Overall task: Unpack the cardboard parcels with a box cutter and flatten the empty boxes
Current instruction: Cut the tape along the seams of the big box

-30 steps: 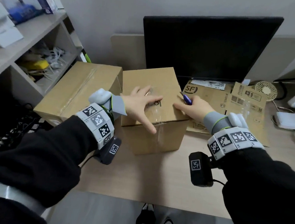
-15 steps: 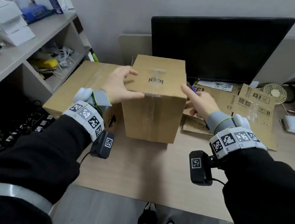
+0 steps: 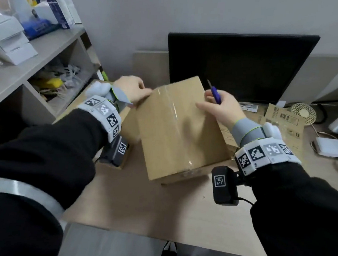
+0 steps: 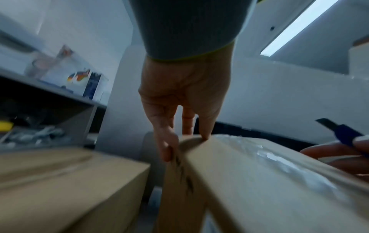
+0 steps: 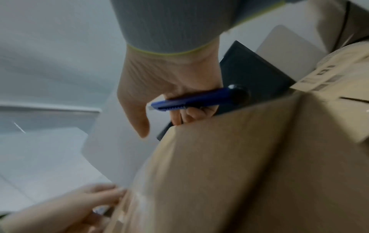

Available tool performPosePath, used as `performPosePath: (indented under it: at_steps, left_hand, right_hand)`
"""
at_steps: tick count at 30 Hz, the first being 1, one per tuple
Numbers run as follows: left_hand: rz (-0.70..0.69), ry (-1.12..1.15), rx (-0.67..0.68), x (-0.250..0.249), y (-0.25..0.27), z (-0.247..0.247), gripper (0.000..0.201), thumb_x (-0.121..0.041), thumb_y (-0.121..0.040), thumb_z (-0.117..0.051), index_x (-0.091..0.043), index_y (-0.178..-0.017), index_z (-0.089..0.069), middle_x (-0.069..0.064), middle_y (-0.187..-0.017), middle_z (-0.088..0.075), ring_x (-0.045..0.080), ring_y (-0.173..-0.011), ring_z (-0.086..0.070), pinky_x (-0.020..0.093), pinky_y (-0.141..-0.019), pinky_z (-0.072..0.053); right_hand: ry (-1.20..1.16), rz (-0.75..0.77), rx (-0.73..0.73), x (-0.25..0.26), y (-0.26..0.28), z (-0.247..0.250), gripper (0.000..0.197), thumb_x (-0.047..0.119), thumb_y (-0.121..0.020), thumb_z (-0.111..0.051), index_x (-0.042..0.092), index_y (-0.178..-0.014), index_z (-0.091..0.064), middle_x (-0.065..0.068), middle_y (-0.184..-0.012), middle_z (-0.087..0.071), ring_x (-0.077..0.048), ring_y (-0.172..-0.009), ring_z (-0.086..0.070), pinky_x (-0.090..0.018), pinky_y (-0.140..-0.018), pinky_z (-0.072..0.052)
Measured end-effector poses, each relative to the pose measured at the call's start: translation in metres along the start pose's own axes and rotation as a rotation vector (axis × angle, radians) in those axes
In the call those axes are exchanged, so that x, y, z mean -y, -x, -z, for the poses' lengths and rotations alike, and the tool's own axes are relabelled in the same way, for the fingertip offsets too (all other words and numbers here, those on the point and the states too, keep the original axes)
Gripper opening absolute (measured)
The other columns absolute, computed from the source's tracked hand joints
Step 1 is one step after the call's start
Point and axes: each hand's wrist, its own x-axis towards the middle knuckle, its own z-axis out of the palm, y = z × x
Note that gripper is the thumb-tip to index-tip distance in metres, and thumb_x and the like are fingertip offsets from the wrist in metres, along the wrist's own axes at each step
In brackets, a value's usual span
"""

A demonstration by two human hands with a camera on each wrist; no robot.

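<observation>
Left hand (image 3: 132, 91) grips our tilted parcel (image 3: 181, 129) edge, right hand (image 3: 220, 107) clutches the box cutter (image 3: 216, 94), steadying it to slit the tape (image 3: 170, 111).

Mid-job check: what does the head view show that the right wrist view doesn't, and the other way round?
Only the head view shows the whole tape seam down the tilted box, the second box to its left, and the shelf.

Only the right wrist view shows the cutter from its ridged slider side, with the fingers curled under it.

Both show the right hand gripping the cutter and the left hand at the box's far edge.
</observation>
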Motion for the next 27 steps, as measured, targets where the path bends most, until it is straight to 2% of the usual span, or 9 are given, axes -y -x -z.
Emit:
performPosePath:
  at_steps: [3, 6, 8, 11, 14, 16, 18, 24, 27]
  left_hand:
    - [-0.03, 0.016, 0.171, 0.0, -0.001, -0.043, 0.045, -0.038, -0.083, -0.06, -0.011, -0.119, -0.057, 0.014, -0.119, -0.06, 0.029, -0.098, -0.063, 0.034, -0.092, -0.049]
    - [-0.111, -0.015, 0.274, -0.011, 0.009, -0.072, 0.076, -0.055, -0.083, -0.057, -0.023, -0.147, -0.032, 0.015, -0.155, -0.019, 0.034, -0.143, -0.017, 0.041, -0.115, -0.022]
    - [-0.191, -0.037, 0.324, -0.021, 0.023, -0.081, 0.089, -0.067, -0.076, -0.06, -0.037, -0.15, -0.019, 0.004, -0.16, 0.007, 0.031, -0.146, 0.013, 0.057, -0.116, -0.001]
    - [-0.37, -0.157, 0.419, -0.033, 0.039, -0.091, 0.111, -0.075, -0.06, -0.067, -0.048, -0.148, -0.005, -0.004, -0.158, 0.021, 0.025, -0.142, 0.027, 0.066, -0.109, 0.011]
    - [-0.407, -0.232, 0.418, -0.031, 0.037, -0.096, 0.121, -0.084, -0.05, -0.064, -0.052, -0.145, 0.003, -0.007, -0.157, 0.024, 0.023, -0.142, 0.029, 0.069, -0.107, 0.012]
    - [-0.369, -0.227, 0.395, -0.024, 0.03, -0.097, 0.121, -0.087, -0.048, -0.061, -0.054, -0.145, 0.003, -0.008, -0.157, 0.023, 0.023, -0.143, 0.027, 0.069, -0.106, 0.012]
    - [-0.313, -0.2, 0.378, -0.018, 0.022, -0.094, 0.121, -0.089, -0.046, -0.058, -0.054, -0.145, 0.002, -0.009, -0.157, 0.022, 0.023, -0.143, 0.025, 0.069, -0.106, 0.012]
    - [-0.225, -0.219, 0.273, -0.007, 0.002, -0.091, 0.107, -0.09, -0.057, -0.049, -0.054, -0.145, 0.0, -0.007, -0.159, 0.018, 0.021, -0.146, 0.019, 0.069, -0.108, 0.005]
    - [-0.228, -0.231, 0.241, -0.01, -0.002, -0.093, 0.103, -0.089, -0.061, -0.048, -0.053, -0.145, 0.0, -0.005, -0.159, 0.017, 0.021, -0.146, 0.017, 0.069, -0.108, 0.003]
  right_hand:
    - [0.351, -0.091, 0.136, -0.034, -0.001, -0.008, 0.062, 0.032, -0.084, -0.067, 0.026, -0.14, -0.042, 0.002, -0.125, -0.057, -0.018, -0.113, -0.054, -0.027, -0.09, -0.043]
    - [0.302, -0.109, 0.129, -0.055, 0.0, -0.012, 0.065, 0.039, -0.086, -0.065, 0.031, -0.143, -0.037, 0.004, -0.137, -0.05, -0.018, -0.12, -0.05, -0.026, -0.091, -0.042]
    - [0.287, -0.096, 0.087, -0.057, -0.001, -0.012, 0.064, 0.041, -0.084, -0.066, 0.032, -0.142, -0.039, 0.006, -0.137, -0.051, -0.017, -0.122, -0.05, -0.028, -0.094, -0.042]
    - [0.31, -0.076, 0.076, -0.054, -0.006, -0.013, 0.063, 0.039, -0.086, -0.065, 0.031, -0.142, -0.039, 0.005, -0.138, -0.05, -0.018, -0.124, -0.049, -0.029, -0.097, -0.041]
    - [0.329, -0.057, 0.077, -0.056, -0.009, -0.015, 0.048, 0.033, -0.093, -0.055, 0.028, -0.14, -0.044, 0.002, -0.135, -0.053, -0.021, -0.122, -0.05, -0.03, -0.095, -0.041]
    - [0.31, -0.032, 0.014, -0.057, -0.006, -0.017, 0.024, 0.029, -0.097, -0.045, 0.022, -0.114, -0.061, -0.003, -0.104, -0.064, -0.024, -0.099, -0.055, -0.029, -0.075, -0.042]
    - [0.264, -0.007, -0.053, -0.055, 0.0, -0.016, 0.03, 0.03, -0.098, -0.039, 0.011, -0.086, -0.06, -0.008, -0.077, -0.057, -0.025, -0.078, -0.05, -0.031, -0.061, -0.034]
    - [0.271, 0.024, 0.113, -0.046, 0.015, -0.014, 0.027, 0.036, -0.092, -0.048, 0.026, -0.072, -0.062, 0.004, -0.069, -0.057, -0.017, -0.074, -0.052, -0.032, -0.067, -0.041]
    - [0.278, 0.033, 0.207, -0.042, 0.018, -0.015, 0.017, 0.034, -0.088, -0.057, 0.026, -0.082, -0.071, 0.009, -0.065, -0.061, -0.012, -0.071, -0.056, -0.029, -0.068, -0.045]
